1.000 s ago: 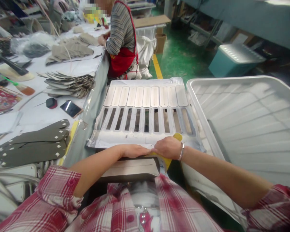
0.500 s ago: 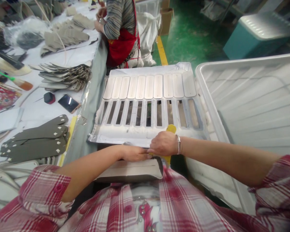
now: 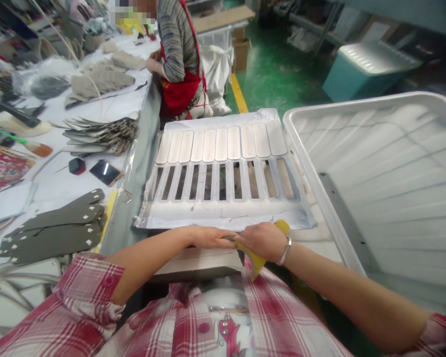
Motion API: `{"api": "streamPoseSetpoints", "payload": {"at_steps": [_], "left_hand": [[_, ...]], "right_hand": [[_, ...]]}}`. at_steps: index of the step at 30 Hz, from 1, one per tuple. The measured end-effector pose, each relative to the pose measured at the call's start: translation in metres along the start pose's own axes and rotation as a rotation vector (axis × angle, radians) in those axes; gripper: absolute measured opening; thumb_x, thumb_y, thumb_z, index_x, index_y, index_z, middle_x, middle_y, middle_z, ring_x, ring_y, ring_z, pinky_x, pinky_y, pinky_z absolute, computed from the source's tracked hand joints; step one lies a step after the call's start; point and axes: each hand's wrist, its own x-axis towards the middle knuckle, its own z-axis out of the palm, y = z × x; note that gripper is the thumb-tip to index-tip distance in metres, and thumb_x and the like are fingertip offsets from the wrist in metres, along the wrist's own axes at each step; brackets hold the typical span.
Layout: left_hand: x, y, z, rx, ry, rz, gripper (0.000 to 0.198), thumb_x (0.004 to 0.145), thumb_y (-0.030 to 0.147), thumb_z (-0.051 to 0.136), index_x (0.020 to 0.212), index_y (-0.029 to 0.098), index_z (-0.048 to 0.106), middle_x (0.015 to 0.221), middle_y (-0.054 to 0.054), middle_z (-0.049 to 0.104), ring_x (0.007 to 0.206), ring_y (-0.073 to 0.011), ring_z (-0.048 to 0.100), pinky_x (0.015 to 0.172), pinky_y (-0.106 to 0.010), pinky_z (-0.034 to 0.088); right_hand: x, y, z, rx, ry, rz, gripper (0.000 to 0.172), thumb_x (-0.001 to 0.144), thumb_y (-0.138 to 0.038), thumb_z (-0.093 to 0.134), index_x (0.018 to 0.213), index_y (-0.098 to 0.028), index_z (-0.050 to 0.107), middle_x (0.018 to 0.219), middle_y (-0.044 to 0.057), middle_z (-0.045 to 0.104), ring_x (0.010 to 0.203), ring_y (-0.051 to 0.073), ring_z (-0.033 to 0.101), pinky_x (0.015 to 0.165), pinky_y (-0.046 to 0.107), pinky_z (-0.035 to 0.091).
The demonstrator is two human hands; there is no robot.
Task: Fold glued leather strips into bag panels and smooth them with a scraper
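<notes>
Close in front of my body lies a pale piece with a dark edge. My left hand reaches over its far side, the fingertips meeting my right hand; what those fingers grip, if anything, is hidden. A yellow cloth is bunched in my right hand, which is closed, with cloth sticking out on both sides of it. Just beyond both hands stands a white slotted board with a row of pale oblong pieces along its far half.
A large white bin stands at the right. On the left table are dark grey strips, a stack of pieces, a phone and a glue bottle. A person in a red apron works beyond.
The view has tilted up a little. My right hand has shifted slightly right with the yellow cloth, more of which now shows below it. My left hand stays beside it.
</notes>
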Motion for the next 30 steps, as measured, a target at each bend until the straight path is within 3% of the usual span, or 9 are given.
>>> {"api": "streamPoseSetpoints", "payload": {"at_steps": [2, 5, 9, 13, 16, 19, 22, 26, 30], "left_hand": [[-0.009, 0.003, 0.001, 0.042, 0.034, -0.051, 0.066, 0.087, 0.058, 0.039, 0.141, 0.019, 0.033, 0.141, -0.006, 0.04, 0.126, -0.0207, 0.041, 0.107, -0.032, 0.028], [-0.025, 0.009, 0.011, 0.186, 0.137, -0.121, 0.091, 0.074, 0.07, 0.051, 0.144, 0.018, 0.025, 0.146, -0.009, 0.031, 0.13, -0.026, 0.035, 0.109, -0.037, 0.026], [-0.028, 0.023, 0.039, 0.448, 0.323, -0.17, 0.115, 0.058, 0.068, 0.068, 0.143, 0.008, 0.021, 0.146, -0.017, 0.027, 0.132, -0.0302, 0.03, 0.109, -0.04, 0.025], [-0.016, 0.031, 0.063, 0.631, 0.512, -0.251, 0.109, 0.056, 0.06, 0.072, 0.138, 0.003, 0.029, 0.135, -0.02, 0.042, 0.118, -0.0329, 0.044, 0.098, -0.044, 0.036], [-0.01, 0.028, 0.073, 0.706, 0.616, -0.239, 0.093, 0.064, 0.053, 0.068, 0.135, 0.003, 0.034, 0.128, -0.018, 0.048, 0.109, -0.0308, 0.048, 0.093, -0.043, 0.038], [-0.01, 0.022, 0.079, 0.758, 0.703, -0.192, 0.085, 0.068, 0.048, 0.064, 0.135, 0.003, 0.035, 0.127, -0.017, 0.048, 0.108, -0.0294, 0.046, 0.091, -0.042, 0.036], [-0.011, 0.019, 0.084, 0.775, 0.774, -0.144, 0.084, 0.072, 0.049, 0.06, 0.137, 0.004, 0.032, 0.127, -0.017, 0.047, 0.108, -0.0285, 0.044, 0.092, -0.041, 0.034], [-0.013, 0.02, 0.088, 0.793, 0.808, -0.109, 0.088, 0.073, 0.046, 0.061, 0.142, 0.006, 0.023, 0.128, -0.017, 0.045, 0.111, -0.028, 0.041, 0.094, -0.04, 0.03], [-0.015, 0.021, 0.089, 0.816, 0.797, -0.107, 0.093, 0.073, 0.046, 0.063, 0.145, 0.012, 0.016, 0.128, -0.017, 0.043, 0.113, -0.0292, 0.04, 0.095, -0.042, 0.029]], "right_hand": [[-0.011, 0.007, -0.001, 0.113, -0.01, 0.148, 0.046, 0.095, -0.046, 0.028, 0.078, -0.018, 0.061, 0.076, 0.007, 0.063, 0.065, 0.017, 0.055, 0.054, 0.028, 0.027], [-0.035, 0.022, 0.004, 0.47, 0.027, 0.324, 0.054, 0.094, -0.046, 0.017, 0.072, -0.017, 0.056, 0.071, 0.008, 0.06, 0.066, 0.017, 0.053, 0.064, 0.031, 0.035], [-0.065, 0.024, 0.02, 1.021, -0.044, 0.29, 0.042, 0.085, -0.048, 0.031, 0.071, -0.015, 0.052, 0.077, 0.007, 0.056, 0.074, 0.017, 0.051, 0.076, 0.032, 0.04], [-0.078, 0.005, 0.037, 1.499, -0.256, 0.267, 0.046, 0.076, -0.056, 0.053, 0.097, -0.015, 0.047, 0.084, 0.005, 0.058, 0.07, 0.015, 0.055, 0.063, 0.028, 0.044], [-0.077, -0.007, 0.045, 1.481, -0.289, 0.203, 0.049, 0.083, -0.057, 0.049, 0.109, -0.016, 0.046, 0.089, 0.005, 0.059, 0.07, 0.014, 0.056, 0.059, 0.025, 0.045], [-0.068, -0.013, 0.048, 1.319, -0.185, 0.147, 0.042, 0.085, -0.053, 0.048, 0.105, -0.016, 0.051, 0.092, 0.006, 0.059, 0.072, 0.014, 0.056, 0.061, 0.025, 0.046], [-0.059, -0.017, 0.047, 1.325, -0.201, 0.176, 0.039, 0.086, -0.053, 0.046, 0.102, -0.018, 0.048, 0.084, 0.005, 0.059, 0.059, 0.012, 0.055, 0.051, 0.025, 0.046], [-0.052, -0.023, 0.041, 1.417, -0.273, 0.281, 0.039, 0.084, -0.054, 0.046, 0.099, -0.018, 0.041, 0.071, 0.001, 0.058, 0.04, 0.01, 0.05, 0.038, 0.023, 0.041], [-0.047, -0.028, 0.033, 1.414, -0.294, 0.279, 0.04, 0.085, -0.054, 0.045, 0.101, -0.018, 0.04, 0.069, 0.002, 0.06, 0.044, 0.012, 0.054, 0.035, 0.019, 0.038]]}}
